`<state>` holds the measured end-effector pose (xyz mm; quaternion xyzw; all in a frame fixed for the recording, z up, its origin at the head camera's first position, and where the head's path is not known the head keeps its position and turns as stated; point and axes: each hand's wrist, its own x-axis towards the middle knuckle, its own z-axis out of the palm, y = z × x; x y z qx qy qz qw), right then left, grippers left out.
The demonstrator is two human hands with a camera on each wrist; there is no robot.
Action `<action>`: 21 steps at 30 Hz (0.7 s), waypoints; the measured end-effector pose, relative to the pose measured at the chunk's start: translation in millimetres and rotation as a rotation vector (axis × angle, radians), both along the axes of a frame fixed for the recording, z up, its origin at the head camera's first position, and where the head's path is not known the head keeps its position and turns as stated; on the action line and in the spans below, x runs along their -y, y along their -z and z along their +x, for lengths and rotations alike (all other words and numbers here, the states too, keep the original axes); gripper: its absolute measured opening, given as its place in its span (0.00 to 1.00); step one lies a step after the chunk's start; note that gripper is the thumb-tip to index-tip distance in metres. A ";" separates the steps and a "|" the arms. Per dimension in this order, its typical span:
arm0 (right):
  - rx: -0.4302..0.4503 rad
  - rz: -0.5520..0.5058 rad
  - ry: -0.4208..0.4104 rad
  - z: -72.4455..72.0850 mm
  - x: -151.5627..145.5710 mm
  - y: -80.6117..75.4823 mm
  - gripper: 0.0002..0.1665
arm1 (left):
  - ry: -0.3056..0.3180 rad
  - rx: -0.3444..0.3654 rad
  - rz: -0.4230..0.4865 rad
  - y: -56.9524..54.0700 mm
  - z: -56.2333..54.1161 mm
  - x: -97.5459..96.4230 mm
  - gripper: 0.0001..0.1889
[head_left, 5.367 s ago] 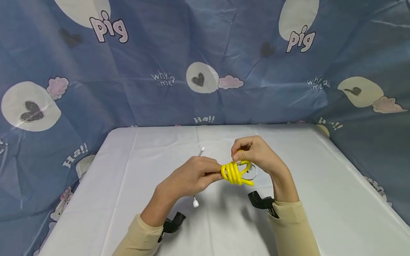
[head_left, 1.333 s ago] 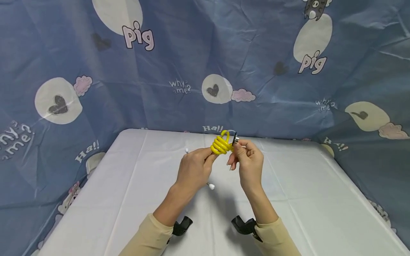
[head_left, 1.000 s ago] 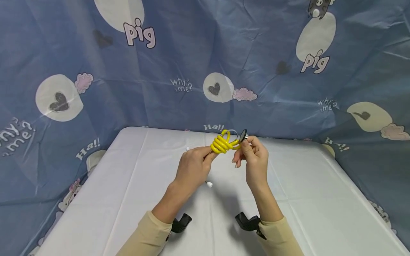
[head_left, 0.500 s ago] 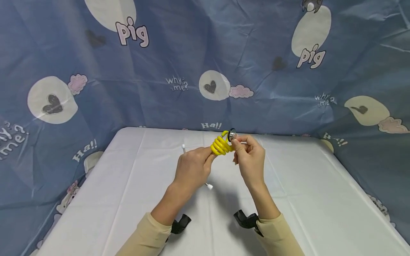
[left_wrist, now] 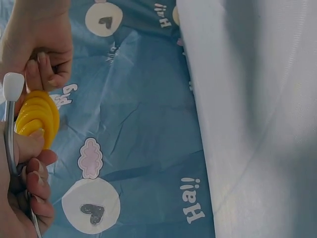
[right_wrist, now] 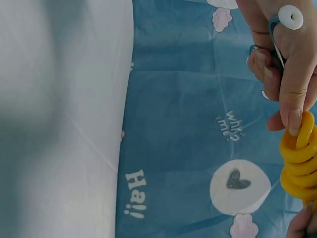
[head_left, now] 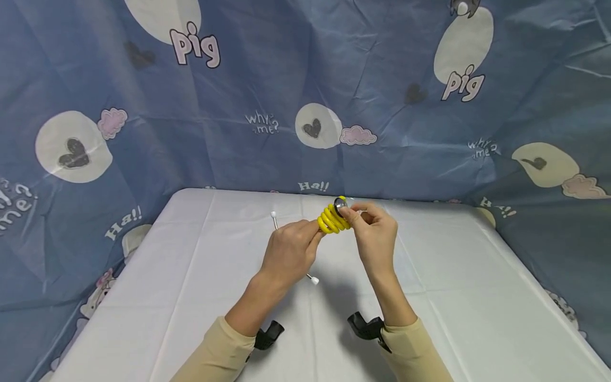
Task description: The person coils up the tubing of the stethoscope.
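Note:
A stethoscope with yellow tubing (head_left: 330, 220) is held up over the table, its tubing wound in several tight turns. My left hand (head_left: 288, 248) grips the metal ear tubes at the coil's left end, thumb against the yellow turns. White ear tips (head_left: 314, 280) stick out on both sides of that hand; one ear tip (left_wrist: 13, 87) shows large in the left wrist view. With thumb and fingers my right hand (head_left: 377, 236) pinches the round chest piece (head_left: 339, 203), dark-rimmed and silvery, against the coil's right end. In the right wrist view the coil (right_wrist: 298, 166) hides the chest piece.
A white cloth covers the table (head_left: 229, 286). Behind it hangs a blue printed curtain (head_left: 267, 159), which also runs down the left and right sides. Black wrist cameras (head_left: 270, 335) sit under both forearms.
Earlier the right hand worked at a tubing loop, then drew the chest piece out to the right. Now the chest piece has come back left, close against the coil. The left hand keeps its grip.

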<state>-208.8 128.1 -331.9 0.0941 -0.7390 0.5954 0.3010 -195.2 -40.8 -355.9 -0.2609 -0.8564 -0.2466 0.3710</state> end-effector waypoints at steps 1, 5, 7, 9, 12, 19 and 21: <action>-0.015 0.021 0.014 -0.4 -0.4 -0.5 0.09 | 0.004 -0.007 -0.001 0.1 0.0 -0.6 0.06; -0.074 0.127 0.037 2.4 0.5 -5.1 0.10 | 0.006 -0.013 -0.006 1.9 0.5 -1.8 0.04; -0.082 0.168 0.034 3.0 1.8 -4.9 0.12 | 0.000 -0.009 -0.005 2.9 0.6 -1.4 0.03; -0.065 0.191 0.030 4.3 3.9 -6.1 0.13 | -0.008 -0.004 -0.004 3.8 0.5 -0.6 0.03; -0.016 0.185 0.036 2.2 3.7 -5.6 0.14 | -0.004 -0.007 -0.007 3.1 0.4 -0.4 0.03; 0.102 0.031 -0.065 -1.6 -4.1 -5.6 0.13 | 0.000 -0.024 -0.025 2.0 1.2 -2.1 0.03; 0.112 -0.023 -0.132 -2.5 -6.3 -5.1 0.12 | 0.000 -0.030 -0.027 2.2 1.1 -2.2 0.04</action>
